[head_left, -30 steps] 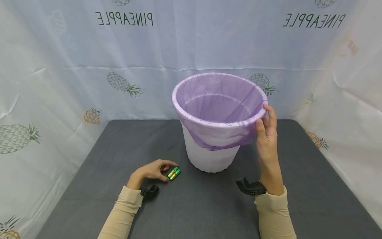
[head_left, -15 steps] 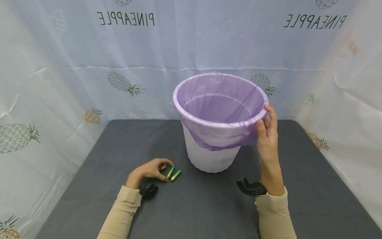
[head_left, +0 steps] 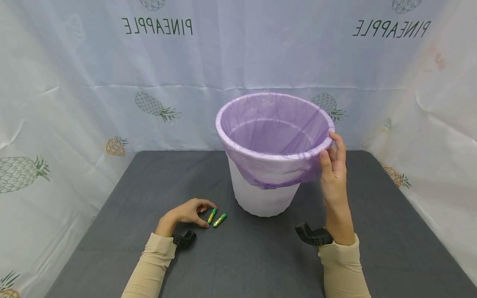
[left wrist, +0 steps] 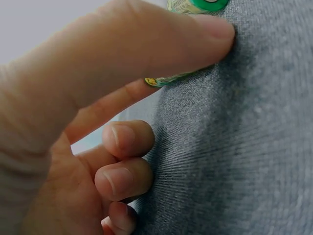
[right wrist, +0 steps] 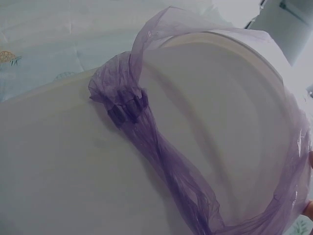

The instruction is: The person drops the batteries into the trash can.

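Two green-and-gold batteries lie on the dark table, slightly apart. My left hand [head_left: 190, 212] pinches the nearer battery [head_left: 211, 216] end to end between thumb and index finger; in the left wrist view the thumb [left wrist: 195, 41] covers most of it. Just to the right, the second battery [head_left: 220, 220] is untouched. A white trash can [head_left: 262, 200] stands upright, with a purple bag [head_left: 273, 176] lining it and folded over its rim. My right hand [head_left: 334, 169] grips the can's rim at the right side, thumb outside; only fingertips [right wrist: 309, 209] show at the right wrist view's edge.
A dark grey cloth covers the table [head_left: 238, 265]. Behind it and along both sides hangs a pale curtain [head_left: 208, 54] printed with pineapples. Each wrist wears a black camera mount [head_left: 313, 235].
The batteries lay side by side a second ago; now a gap parts them. My left hand has shifted slightly left with one battery. The right hand keeps its hold on the rim.
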Tool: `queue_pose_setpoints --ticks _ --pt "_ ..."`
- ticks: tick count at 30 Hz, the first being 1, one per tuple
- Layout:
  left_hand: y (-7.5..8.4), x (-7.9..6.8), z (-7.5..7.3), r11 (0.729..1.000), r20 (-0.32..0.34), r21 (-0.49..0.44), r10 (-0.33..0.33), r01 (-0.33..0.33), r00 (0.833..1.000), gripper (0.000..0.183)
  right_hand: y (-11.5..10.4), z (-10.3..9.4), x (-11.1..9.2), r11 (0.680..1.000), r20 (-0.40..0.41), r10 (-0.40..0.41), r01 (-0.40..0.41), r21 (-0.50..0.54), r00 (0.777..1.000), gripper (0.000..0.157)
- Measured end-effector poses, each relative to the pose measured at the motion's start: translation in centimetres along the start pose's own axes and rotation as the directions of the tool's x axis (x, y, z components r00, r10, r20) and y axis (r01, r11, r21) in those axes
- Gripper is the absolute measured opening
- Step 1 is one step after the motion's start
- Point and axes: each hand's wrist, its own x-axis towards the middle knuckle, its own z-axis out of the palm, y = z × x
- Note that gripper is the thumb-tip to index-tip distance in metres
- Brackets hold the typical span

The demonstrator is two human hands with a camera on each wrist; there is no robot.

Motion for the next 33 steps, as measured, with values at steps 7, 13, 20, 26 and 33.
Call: queue_pose_setpoints --ticks 7,13,20,26,33 --pt "0.0 0.0 0.0 1.0 -0.038 0.019 -0.007 0.007 0.999 0.046 0.0 0.0 -0.1 1.0 -0.004 0.006 -0.006 -0.002 1.0 0.04" --pt "-0.4 0.0 0.0 0.998 -0.079 0.039 0.059 -0.056 0.995 0.044 0.3 -0.2 0.0 1.0 0.021 -0.014 0.014 -0.003 1.0 0.04" --pt "0.0 0.0 -0.1 0.999 -0.087 0.027 -0.028 0.03 0.996 0.045 0.2 -0.2 0.0 1.0 0.028 -0.02 0.02 -0.003 0.999 0.041" --pt "0.6 -0.4 -0.5 0.999 -0.123 0.02 -0.031 0.034 0.992 0.047 0.0 -0.1 0.0 1.0 0.01 0.0 0.0 0.0 1.0 0.041" --pt "1.6 -0.9 -1.1 1.0 -0.173 0.002 -0.006 0.007 0.985 0.047 0.1 -0.1 -0.1 1.0 0.006 0.003 -0.003 0.001 1.0 0.041"
